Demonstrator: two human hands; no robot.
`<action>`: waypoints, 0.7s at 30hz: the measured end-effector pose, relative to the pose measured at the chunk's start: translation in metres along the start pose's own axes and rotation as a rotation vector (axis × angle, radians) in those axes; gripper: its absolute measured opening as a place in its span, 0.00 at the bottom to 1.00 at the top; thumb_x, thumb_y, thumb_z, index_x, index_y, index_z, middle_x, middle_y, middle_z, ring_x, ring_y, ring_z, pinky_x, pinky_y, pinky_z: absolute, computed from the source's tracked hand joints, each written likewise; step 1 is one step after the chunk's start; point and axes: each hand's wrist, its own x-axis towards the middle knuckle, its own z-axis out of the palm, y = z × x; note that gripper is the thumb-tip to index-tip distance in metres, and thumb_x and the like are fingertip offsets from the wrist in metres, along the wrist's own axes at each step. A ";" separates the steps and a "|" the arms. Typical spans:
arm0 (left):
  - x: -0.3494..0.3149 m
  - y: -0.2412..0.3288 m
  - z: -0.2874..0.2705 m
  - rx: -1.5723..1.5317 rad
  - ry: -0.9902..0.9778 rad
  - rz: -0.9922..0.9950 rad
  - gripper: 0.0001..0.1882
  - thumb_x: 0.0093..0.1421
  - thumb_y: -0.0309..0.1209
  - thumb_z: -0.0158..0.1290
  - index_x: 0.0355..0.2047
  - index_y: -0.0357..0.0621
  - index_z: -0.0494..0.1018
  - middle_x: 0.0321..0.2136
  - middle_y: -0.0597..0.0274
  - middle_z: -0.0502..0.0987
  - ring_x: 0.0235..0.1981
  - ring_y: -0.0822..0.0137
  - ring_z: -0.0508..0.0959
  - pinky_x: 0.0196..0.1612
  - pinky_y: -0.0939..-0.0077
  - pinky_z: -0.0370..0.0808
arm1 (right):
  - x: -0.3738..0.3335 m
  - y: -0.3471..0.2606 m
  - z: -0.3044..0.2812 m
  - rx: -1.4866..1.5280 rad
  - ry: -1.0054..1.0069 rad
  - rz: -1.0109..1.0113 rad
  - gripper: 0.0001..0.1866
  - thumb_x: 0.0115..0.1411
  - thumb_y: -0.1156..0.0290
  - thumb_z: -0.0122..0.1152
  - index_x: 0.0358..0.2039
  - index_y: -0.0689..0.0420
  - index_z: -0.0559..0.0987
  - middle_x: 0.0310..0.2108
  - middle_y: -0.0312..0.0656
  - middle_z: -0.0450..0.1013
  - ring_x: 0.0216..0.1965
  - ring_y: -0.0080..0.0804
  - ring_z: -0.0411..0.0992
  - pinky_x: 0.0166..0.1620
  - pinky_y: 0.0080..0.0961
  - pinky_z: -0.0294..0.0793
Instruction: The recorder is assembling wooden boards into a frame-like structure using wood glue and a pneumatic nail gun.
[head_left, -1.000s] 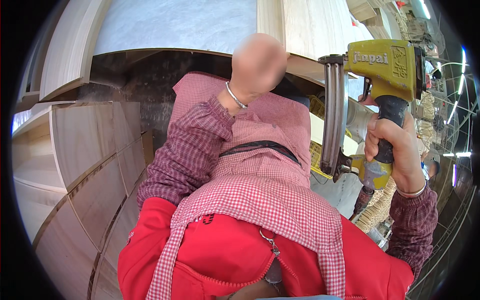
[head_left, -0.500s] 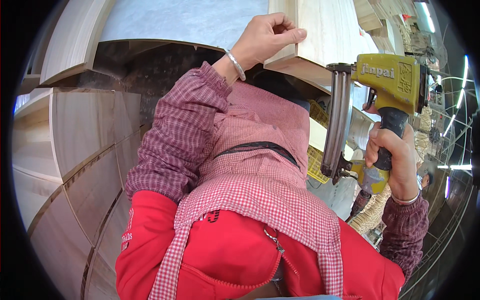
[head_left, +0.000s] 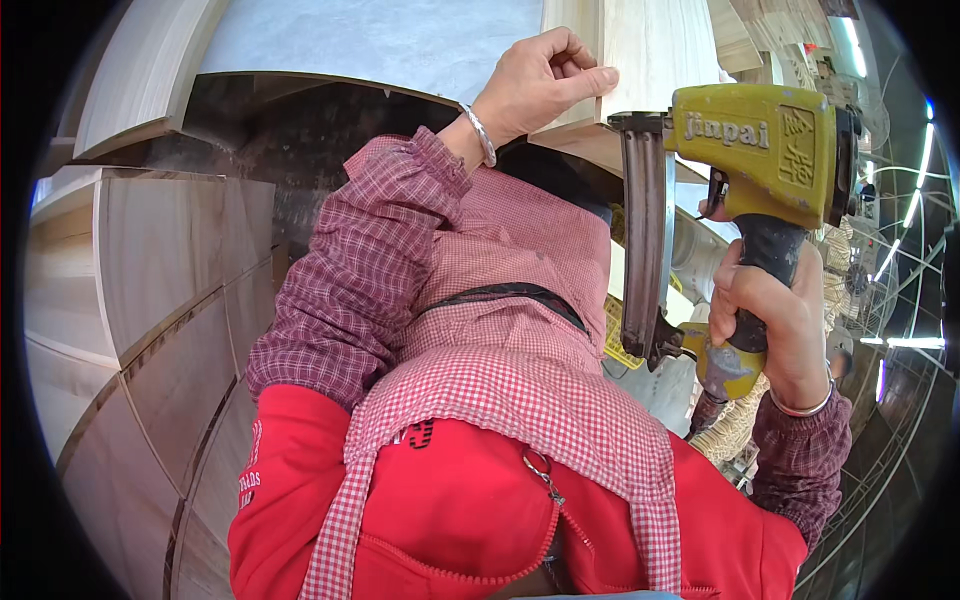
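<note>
My right hand (head_left: 785, 310) is wrapped round the black grip of a yellow pneumatic nail gun (head_left: 770, 140), with a finger at its trigger. The gun's long metal magazine points down toward my apron, and its nose overlaps the near edge of a pale wooden box (head_left: 655, 60); whether they touch I cannot tell. At the box's left corner, my left hand (head_left: 545, 85) has its fingers curled in and its thumb against the wood. Anything between those fingers is hidden.
A light blue-grey surface (head_left: 370, 35) lies left of the box, with another wooden piece (head_left: 150, 75) at its far left. Stacked wooden boxes (head_left: 160, 260) stand on my left. A yellow plastic crate (head_left: 622, 345) is partly hidden behind the magazine. Wood pieces (head_left: 790, 25) are piled at the upper right.
The nail gun in my right hand has moved left and slightly up, closer to the wooden box. My left hand has barely shifted, staying at the box's corner.
</note>
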 end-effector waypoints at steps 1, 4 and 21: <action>0.000 0.000 0.001 -0.006 -0.007 -0.003 0.14 0.53 0.38 0.64 0.24 0.42 0.74 0.16 0.69 0.71 0.17 0.79 0.65 0.21 0.91 0.63 | 0.000 -0.001 0.001 0.003 -0.002 -0.004 0.09 0.45 0.78 0.54 0.30 0.67 0.73 0.14 0.40 0.68 0.11 0.24 0.63 0.18 0.17 0.65; 0.000 -0.001 0.000 0.003 -0.008 0.002 0.14 0.53 0.38 0.64 0.25 0.42 0.74 0.16 0.69 0.71 0.17 0.79 0.65 0.21 0.90 0.63 | 0.000 -0.003 0.005 0.003 0.004 -0.011 0.11 0.45 0.78 0.54 0.32 0.68 0.73 0.14 0.40 0.68 0.11 0.24 0.63 0.18 0.17 0.65; -0.001 0.001 0.004 0.029 -0.021 0.011 0.14 0.54 0.39 0.62 0.25 0.42 0.74 0.17 0.69 0.71 0.17 0.79 0.66 0.21 0.90 0.64 | -0.001 -0.006 0.003 -0.027 -0.018 0.010 0.17 0.46 0.78 0.54 0.39 0.69 0.71 0.13 0.37 0.68 0.11 0.23 0.63 0.19 0.15 0.64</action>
